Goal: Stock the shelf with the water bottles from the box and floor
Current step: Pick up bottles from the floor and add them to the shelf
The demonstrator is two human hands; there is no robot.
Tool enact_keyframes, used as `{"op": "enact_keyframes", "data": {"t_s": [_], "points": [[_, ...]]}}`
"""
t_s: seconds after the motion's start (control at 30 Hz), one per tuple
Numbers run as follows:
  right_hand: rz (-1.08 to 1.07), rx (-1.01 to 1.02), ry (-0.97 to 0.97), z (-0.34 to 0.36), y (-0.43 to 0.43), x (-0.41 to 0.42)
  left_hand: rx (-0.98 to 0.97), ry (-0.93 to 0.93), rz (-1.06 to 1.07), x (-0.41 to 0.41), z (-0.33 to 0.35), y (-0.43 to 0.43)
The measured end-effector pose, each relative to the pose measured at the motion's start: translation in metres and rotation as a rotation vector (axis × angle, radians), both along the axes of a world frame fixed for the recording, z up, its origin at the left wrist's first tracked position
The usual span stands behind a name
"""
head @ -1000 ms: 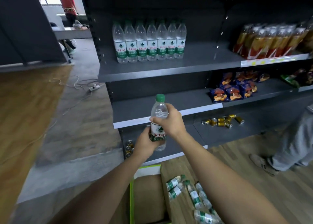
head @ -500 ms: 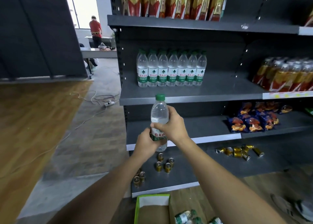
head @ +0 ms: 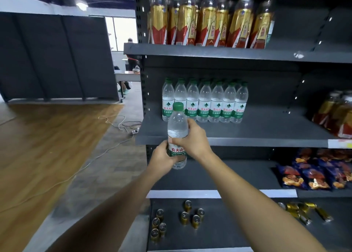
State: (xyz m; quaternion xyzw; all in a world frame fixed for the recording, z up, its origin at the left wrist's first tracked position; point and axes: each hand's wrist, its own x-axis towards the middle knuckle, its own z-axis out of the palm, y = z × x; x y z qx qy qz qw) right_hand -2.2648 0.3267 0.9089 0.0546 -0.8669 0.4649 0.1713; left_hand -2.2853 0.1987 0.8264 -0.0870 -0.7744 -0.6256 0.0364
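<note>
**Plastic water bottle could bowl the row over**

The left hand gripped the water bottle low on its label, the right hand above, just before the shelf edge. Pushed in carelessly, it could topple the row beyond the hands.

We have one view only: a wide-angle camera worn on the head, facing forward and a little down, close to the shelf unit, whose tiers fill the frame's right.
</note>
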Motion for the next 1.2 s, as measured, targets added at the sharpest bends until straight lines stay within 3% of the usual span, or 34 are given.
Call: {"op": "enact_keyframes", "data": {"t_s": [0.5,0.7,1.2], "points": [[-0.028,-0.032,0.019,0.026,-0.039,-0.141,0.002,0.075,0.11,-0.139,0.019,-0.034],[-0.095,0.003,-0.026,0.014,-0.052,-0.198,-0.095,0.089,0.199,-0.18,0.003,-0.055],[-0.177,0.001,-0.05,0.005,-0.056,-0.242,-0.118,0.076,0.182,-0.212,-0.012,-0.052]]}}
